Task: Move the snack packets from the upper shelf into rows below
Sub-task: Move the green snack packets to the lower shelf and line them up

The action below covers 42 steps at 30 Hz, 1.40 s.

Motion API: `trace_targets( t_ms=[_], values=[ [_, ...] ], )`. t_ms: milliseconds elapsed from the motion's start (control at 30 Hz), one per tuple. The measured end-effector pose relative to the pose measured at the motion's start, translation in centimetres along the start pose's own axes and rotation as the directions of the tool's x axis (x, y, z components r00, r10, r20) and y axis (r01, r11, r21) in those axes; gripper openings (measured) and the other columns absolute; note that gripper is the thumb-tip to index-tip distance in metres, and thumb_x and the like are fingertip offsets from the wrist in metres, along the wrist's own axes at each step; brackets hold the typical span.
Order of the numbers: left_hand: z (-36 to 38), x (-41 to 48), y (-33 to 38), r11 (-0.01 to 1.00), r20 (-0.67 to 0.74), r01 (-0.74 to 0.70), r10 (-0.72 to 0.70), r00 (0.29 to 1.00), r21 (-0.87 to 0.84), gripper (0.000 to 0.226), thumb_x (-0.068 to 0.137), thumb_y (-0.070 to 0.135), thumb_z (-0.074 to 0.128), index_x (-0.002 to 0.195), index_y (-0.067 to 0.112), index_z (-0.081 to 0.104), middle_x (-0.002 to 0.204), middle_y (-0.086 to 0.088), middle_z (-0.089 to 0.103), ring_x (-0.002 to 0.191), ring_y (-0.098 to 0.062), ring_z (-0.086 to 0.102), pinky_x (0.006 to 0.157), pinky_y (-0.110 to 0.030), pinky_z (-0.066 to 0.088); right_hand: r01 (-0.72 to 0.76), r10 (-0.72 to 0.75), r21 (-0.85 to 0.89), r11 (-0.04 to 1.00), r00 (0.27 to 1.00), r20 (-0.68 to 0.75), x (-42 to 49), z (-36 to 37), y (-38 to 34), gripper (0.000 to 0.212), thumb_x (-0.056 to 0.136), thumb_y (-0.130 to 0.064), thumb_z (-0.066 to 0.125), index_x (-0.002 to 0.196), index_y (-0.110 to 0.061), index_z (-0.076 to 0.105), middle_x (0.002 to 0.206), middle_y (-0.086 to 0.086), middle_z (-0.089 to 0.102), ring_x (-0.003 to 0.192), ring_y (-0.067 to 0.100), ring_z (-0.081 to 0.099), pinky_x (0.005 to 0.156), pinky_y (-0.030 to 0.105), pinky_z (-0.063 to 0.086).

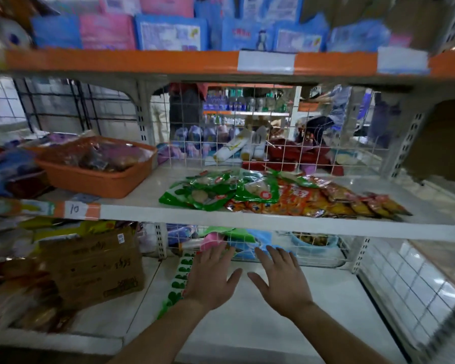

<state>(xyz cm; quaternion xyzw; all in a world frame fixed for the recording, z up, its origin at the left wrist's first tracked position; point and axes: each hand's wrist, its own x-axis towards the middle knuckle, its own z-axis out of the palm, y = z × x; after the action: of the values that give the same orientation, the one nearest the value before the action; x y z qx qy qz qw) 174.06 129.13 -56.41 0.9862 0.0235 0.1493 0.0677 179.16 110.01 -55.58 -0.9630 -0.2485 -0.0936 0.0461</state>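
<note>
Hovering over the lower shelf [313, 298], the left hand [210, 279] and right hand [281, 282] are both open, fingers spread, gripping nothing. My guess is they're sizing up bare space for the rows. The snack packets [273, 195] sit heaped on the upper shelf [168, 212] toward its right front edge: shiny green bags overlapping orange and red-yellow ones, all flat and jumbled. A green-printed strip [180, 279] lies along the lower shelf's left edge, by the left hand.

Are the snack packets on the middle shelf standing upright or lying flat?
Lying flat: the snack packets overlap in a loose heap on the white shelf, and none stands on edge.
</note>
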Motion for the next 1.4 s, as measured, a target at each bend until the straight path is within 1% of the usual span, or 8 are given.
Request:
trace_targets(
  t_ms=[267, 400, 600, 800, 967, 1067, 1167, 1400],
  values=[
    [-6.7, 1.3, 1.0, 0.994, -0.153, -0.105, 0.108, 0.982, 0.032, 0.057, 0.093, 0.057, 0.024, 0.128, 0.021, 0.053, 0.127, 0.003, 0.051, 0.120, -0.019, 0.044, 0.098, -0.038, 0.041, 0.104, -0.097, 0.022, 0.994, 0.972, -0.214, 0.2, -6.0, -1.0, 0.070, 0.097, -0.065, 0.016, 0.129, -0.021, 0.061, 0.117, 0.001, 0.067, 0.109, 0.025, 0.062, 0.089, 0.042, 0.054],
    [-8.5, 2.9, 0.8, 0.991, -0.286, -0.130, 0.121, 0.951, -0.012, 0.047, 0.097, 0.053, 0.035, 0.121, 0.021, 0.059, 0.118, 0.005, 0.057, 0.110, -0.017, 0.049, 0.091, -0.033, 0.042, 0.114, -0.093, 0.040, 0.993, 0.932, -0.350, 1.3, -8.3, -1.0, 0.047, 0.095, -0.053, 0.038, 0.112, -0.020, 0.066, 0.100, 0.002, 0.068, 0.091, 0.025, 0.064, 0.071, 0.038, 0.055],
    [-9.5, 6.7, -0.7, 0.988, -0.452, -0.131, 0.082, 0.888, -0.077, 0.040, 0.100, 0.043, 0.038, 0.097, 0.013, 0.064, 0.096, 0.000, 0.060, 0.092, -0.017, 0.051, 0.082, -0.034, 0.047, 0.087, -0.037, 0.092, 0.992, 0.894, -0.446, 5.9, -9.9, -0.4, 0.046, 0.098, -0.046, 0.038, 0.114, -0.014, 0.066, 0.099, 0.007, 0.065, 0.093, 0.028, 0.057, 0.081, 0.040, 0.052],
    [-9.9, 10.9, -4.1, 0.951, -0.321, 0.083, -0.182, 0.929, -0.299, 0.031, 0.099, 0.035, 0.045, 0.101, 0.011, 0.063, 0.102, -0.002, 0.055, 0.097, -0.016, 0.051, 0.085, -0.027, 0.043, -0.032, 0.084, 0.183, 0.983, 0.954, -0.286, 11.8, -10.8, -0.3, 0.042, 0.098, -0.039, 0.047, 0.135, -0.020, 0.051, 0.132, 0.010, 0.053, 0.123, 0.030, 0.043, 0.108, 0.042, 0.033],
    [-10.6, 12.7, -5.0, 0.758, -0.146, 0.246, -0.409, 0.901, -0.604, 0.012, 0.092, 0.028, 0.065, 0.090, 0.017, 0.061, 0.089, 0.001, 0.064, 0.080, -0.015, 0.063, 0.063, -0.024, 0.048, -0.151, 0.192, 0.298, 0.943, 0.975, -0.113, 15.1, -10.5, 0.6, 0.048, 0.098, -0.043, 0.050, 0.138, -0.016, 0.047, 0.137, 0.014, 0.049, 0.130, 0.030, 0.040, 0.110, 0.040, 0.030],
    [-11.4, 14.4, -5.4, 0.723, -0.055, 0.388, -0.506, 0.861, -0.572, 0.028, 0.093, 0.033, 0.062, 0.070, 0.018, 0.059, 0.066, 0.002, 0.061, 0.060, -0.012, 0.059, 0.047, -0.023, 0.041, -0.270, 0.318, 0.399, 0.877, 0.947, -0.057, 15.7, -10.5, 0.5, 0.073, 0.093, -0.063, 0.048, 0.139, -0.007, 0.040, 0.138, 0.018, 0.045, 0.130, 0.034, 0.040, 0.109, 0.042, 0.031],
    [-12.0, 15.9, -6.1, 0.705, -0.006, 0.482, -0.568, 0.823, -0.520, 0.037, 0.094, 0.041, 0.060, 0.066, 0.018, 0.053, 0.065, 0.003, 0.055, 0.063, -0.014, 0.057, 0.055, -0.025, 0.042, -0.312, 0.368, 0.456, 0.834, 0.929, -0.037, 15.9, -10.1, 0.3, 0.084, 0.084, -0.068, 0.058, 0.137, -0.007, 0.037, 0.137, 0.021, 0.040, 0.129, 0.037, 0.038, 0.109, 0.043, 0.031],
    [-11.5, 18.4, -6.9, 0.788, -0.038, 0.575, -0.596, 0.802, -0.220, 0.052, 0.091, 0.060, 0.055, 0.097, 0.010, 0.065, 0.097, -0.007, 0.070, 0.085, -0.023, 0.064, 0.077, -0.031, 0.049, -0.323, 0.355, 0.500, 0.803, 0.934, 0.033, 16.9, -9.0, 1.9, 0.077, 0.075, -0.055, 0.077, 0.131, -0.014, 0.043, 0.130, 0.018, 0.044, 0.123, 0.034, 0.044, 0.106, 0.039, 0.039]
  ],
)
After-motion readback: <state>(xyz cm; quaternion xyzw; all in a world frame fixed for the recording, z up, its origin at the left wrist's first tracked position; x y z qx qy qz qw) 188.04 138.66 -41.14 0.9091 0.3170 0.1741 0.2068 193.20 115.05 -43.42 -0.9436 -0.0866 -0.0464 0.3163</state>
